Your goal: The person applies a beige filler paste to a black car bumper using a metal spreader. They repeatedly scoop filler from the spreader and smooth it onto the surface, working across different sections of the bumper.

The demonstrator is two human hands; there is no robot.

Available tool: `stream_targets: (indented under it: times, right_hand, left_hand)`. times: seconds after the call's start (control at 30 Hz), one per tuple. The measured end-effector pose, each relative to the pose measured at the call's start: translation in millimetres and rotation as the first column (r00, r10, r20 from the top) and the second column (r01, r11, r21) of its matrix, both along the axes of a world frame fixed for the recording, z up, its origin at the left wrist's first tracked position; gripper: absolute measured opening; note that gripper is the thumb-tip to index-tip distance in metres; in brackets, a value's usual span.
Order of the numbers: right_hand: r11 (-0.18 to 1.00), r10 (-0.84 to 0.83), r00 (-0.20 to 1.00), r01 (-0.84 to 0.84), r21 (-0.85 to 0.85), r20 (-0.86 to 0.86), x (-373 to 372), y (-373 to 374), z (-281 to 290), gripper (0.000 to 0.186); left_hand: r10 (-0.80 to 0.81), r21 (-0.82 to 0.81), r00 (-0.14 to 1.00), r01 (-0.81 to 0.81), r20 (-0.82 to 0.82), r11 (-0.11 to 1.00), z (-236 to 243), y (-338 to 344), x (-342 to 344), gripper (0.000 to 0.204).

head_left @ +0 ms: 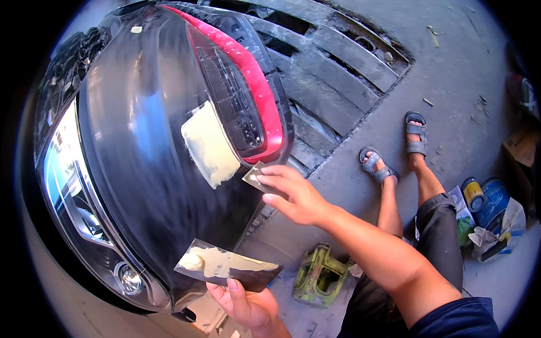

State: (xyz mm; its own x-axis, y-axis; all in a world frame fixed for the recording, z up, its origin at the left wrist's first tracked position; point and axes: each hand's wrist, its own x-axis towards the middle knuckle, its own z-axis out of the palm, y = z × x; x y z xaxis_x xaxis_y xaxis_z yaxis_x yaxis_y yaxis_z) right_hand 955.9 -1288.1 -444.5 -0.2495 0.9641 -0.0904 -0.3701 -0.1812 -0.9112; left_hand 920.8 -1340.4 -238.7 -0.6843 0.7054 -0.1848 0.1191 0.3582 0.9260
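My right hand (pixel 298 197) grips a small thin metal spreader (pixel 255 173) just below a pale cream filler patch (pixel 209 143) on the dark car body panel (pixel 135 180). The spreader is at the lower end of the red trim (pixel 262 90) that borders a dark mesh opening. Low in the view, my left hand (pixel 245 304) holds a flat dark plate (pixel 231 269) from beneath, with cream paste spread over it and a lump at its left end.
A car light (pixel 67 186) lines the left. Grey slats (pixel 349 62) with gaps lie on the floor behind. My sandaled feet stand at right, near tins (pixel 473 192) and bags. A greenish stool (pixel 318 276) sits below my right arm; a cardboard box (pixel 518 149) is far right.
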Motion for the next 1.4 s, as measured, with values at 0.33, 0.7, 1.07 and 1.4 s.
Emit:
stream_targets:
  times: [0.33,0.7,1.07,1.4]
  right_hand:
    - [0.999,-0.021,0.994,0.016,0.052,0.109,-3.0,-5.4,9.5,0.042]
    - [0.893,0.35,0.932,-0.303,0.334,-0.09,74.4,5.4,8.6,0.038]
    - [0.99,-0.124,0.992,0.125,0.068,-0.028,-6.0,128.2,7.0,0.041]
    - [0.981,-0.05,0.979,0.012,-0.193,-0.197,6.2,129.6,17.0,0.035]
  left_hand:
    - [-0.014,-0.006,0.999,0.014,0.049,1.0,-4.4,-5.0,-3.7,0.049]
    - [0.022,0.049,0.997,-0.026,0.073,0.998,-7.1,19.7,-8.0,0.044]
    - [0.025,0.036,0.999,-0.024,-0.02,0.999,-9.6,11.6,-3.1,0.051]
    - [-0.014,0.048,1.0,0.015,-0.021,0.999,-7.4,11.7,-4.4,0.052]
